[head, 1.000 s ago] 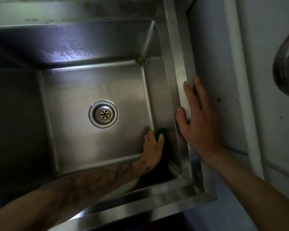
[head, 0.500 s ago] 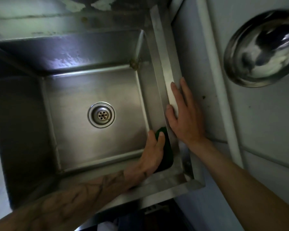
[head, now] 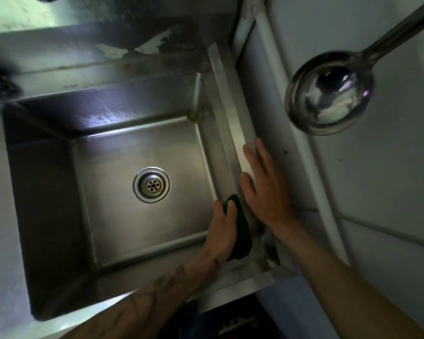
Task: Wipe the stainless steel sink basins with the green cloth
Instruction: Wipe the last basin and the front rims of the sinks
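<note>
Nothing readable in this one tbh. The left forearm (head: 157, 289) has dark tattoo lines, but I can't make out any letters or numbers in them. There are some white marks on a dark thing (head: 238, 324) below the front rim of the sink (head: 240, 287), way too blurry to read.

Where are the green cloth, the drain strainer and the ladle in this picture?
green cloth (head: 242, 237), head view, middle of its exposed part.
drain strainer (head: 151, 184), head view, its perforated centre.
ladle (head: 328, 94), head view, inside of its bowl.
</note>
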Available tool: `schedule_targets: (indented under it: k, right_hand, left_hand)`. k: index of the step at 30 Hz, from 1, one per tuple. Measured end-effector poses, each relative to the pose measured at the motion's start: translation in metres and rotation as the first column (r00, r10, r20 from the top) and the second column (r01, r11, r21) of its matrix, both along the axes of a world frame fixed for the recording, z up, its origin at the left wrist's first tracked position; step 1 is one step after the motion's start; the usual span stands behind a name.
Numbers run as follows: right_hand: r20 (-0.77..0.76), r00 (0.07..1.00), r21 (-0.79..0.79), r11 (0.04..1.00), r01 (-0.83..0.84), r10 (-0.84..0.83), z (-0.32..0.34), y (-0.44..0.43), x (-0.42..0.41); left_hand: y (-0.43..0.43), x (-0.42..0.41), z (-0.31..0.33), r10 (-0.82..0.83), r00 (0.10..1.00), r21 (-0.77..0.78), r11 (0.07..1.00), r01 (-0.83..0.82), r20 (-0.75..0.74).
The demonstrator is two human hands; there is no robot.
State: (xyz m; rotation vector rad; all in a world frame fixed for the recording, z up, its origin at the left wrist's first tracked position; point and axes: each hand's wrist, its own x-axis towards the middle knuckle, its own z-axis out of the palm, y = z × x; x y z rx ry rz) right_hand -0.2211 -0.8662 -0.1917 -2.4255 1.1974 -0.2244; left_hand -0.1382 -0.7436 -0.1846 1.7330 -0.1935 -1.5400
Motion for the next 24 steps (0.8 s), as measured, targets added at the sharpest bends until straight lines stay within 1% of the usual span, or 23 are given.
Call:
schedule_targets:
  k: [2, 4, 5, 7, 8, 9, 10, 12, 13, 14, 15, 16, 17, 18, 20, 21, 22, 23, 24]
  right_hand:
    - [0.009, 0.996, 0.079, 0.993, 0.084, -0.085, 0.009, 0.022, -0.015]
    - [0.081, 0.959, 0.214, 0.944, 0.249, -0.272, 0.023, 0.05, -0.032]
    - [0.13, 0.908, 0.317, 0.884, 0.343, -0.399, 0.032, 0.063, -0.037]
    - [0.193, 0.743, 0.513, 0.711, 0.481, -0.642, 0.051, 0.082, -0.04]
    - [0.205, 0.659, 0.571, 0.635, 0.52, -0.724, 0.06, 0.084, -0.038]
    - [0.218, 0.597, 0.597, 0.589, 0.544, -0.772, 0.066, 0.083, -0.036]
    - [0.235, 0.576, 0.578, 0.589, 0.565, -0.783, 0.073, 0.078, -0.033]
    - [0.274, 0.594, 0.466, 0.645, 0.605, -0.756, 0.079, 0.064, -0.027]
    - [0.282, 0.606, 0.422, 0.664, 0.617, -0.743, 0.078, 0.056, -0.024]
    - [0.28, 0.623, 0.388, 0.68, 0.623, -0.73, 0.075, 0.048, -0.021]
    - [0.261, 0.649, 0.357, 0.696, 0.623, -0.715, 0.071, 0.042, -0.019]
    - [0.225, 0.681, 0.325, 0.712, 0.622, -0.697, 0.066, 0.039, -0.017]
    - [0.183, 0.697, 0.3, 0.715, 0.632, -0.693, 0.058, 0.037, -0.017]
    - [0.145, 0.699, 0.276, 0.707, 0.651, -0.7, 0.052, 0.038, -0.017]
    - [0.051, 0.709, 0.255, 0.695, 0.672, -0.704, 0.041, 0.046, -0.02]
    - [-0.05, 0.741, 0.241, 0.712, 0.659, -0.669, 0.035, 0.053, -0.023]
    - [-0.172, 0.774, 0.211, 0.744, 0.634, -0.61, 0.03, 0.063, -0.026]
    - [-0.258, 0.786, 0.164, 0.776, 0.609, -0.562, 0.024, 0.074, -0.03]
    - [-0.292, 0.793, 0.12, 0.803, 0.584, -0.534, 0.018, 0.081, -0.035]
  left_hand:
    - [0.001, 0.004, 0.023, 0.057, 0.997, -0.05, 0.997, -0.059, -0.047]
    - [0.0, 0.007, 0.046, 0.072, 0.994, -0.16, 0.984, -0.083, -0.078]
    - [-0.003, 0.007, 0.055, 0.029, 0.998, -0.217, 0.975, -0.039, -0.048]
    - [-0.015, 0.003, 0.068, -0.084, 0.995, -0.288, 0.953, 0.093, 0.046]
    - [-0.024, 0.001, 0.072, -0.125, 0.988, -0.308, 0.94, 0.146, 0.086]
    - [-0.033, -0.001, 0.074, -0.163, 0.976, -0.322, 0.925, 0.201, 0.144]
    - [-0.043, -0.001, 0.074, -0.19, 0.955, -0.33, 0.908, 0.259, 0.226]
    - [-0.062, 0.003, 0.07, -0.204, 0.883, -0.332, 0.872, 0.36, 0.422]
    - [-0.071, 0.008, 0.066, -0.195, 0.833, -0.329, 0.854, 0.404, 0.517]
    - [-0.079, 0.015, 0.06, -0.191, 0.752, -0.296, 0.837, 0.461, 0.631]
    - [-0.085, 0.023, 0.055, -0.206, 0.618, -0.209, 0.821, 0.531, 0.758]
    - [-0.09, 0.032, 0.049, -0.24, 0.447, -0.081, 0.804, 0.588, 0.862]
    - [-0.093, 0.04, 0.043, -0.281, 0.293, 0.035, 0.773, 0.633, 0.914]
    - [-0.094, 0.045, 0.039, -0.324, 0.176, 0.115, 0.709, 0.696, 0.929]
    - [-0.089, 0.049, 0.027, -0.356, 0.017, 0.182, 0.517, 0.837, 0.934]
    - [-0.086, 0.048, 0.02, -0.355, -0.041, 0.203, 0.431, 0.879, 0.934]
    - [-0.084, 0.048, 0.014, -0.348, -0.09, 0.227, 0.374, 0.899, 0.933]
    - [-0.084, 0.047, 0.008, -0.336, -0.135, 0.255, 0.345, 0.903, 0.932]
    - [-0.088, 0.048, 0.005, -0.33, -0.175, 0.289, 0.337, 0.896, 0.928]
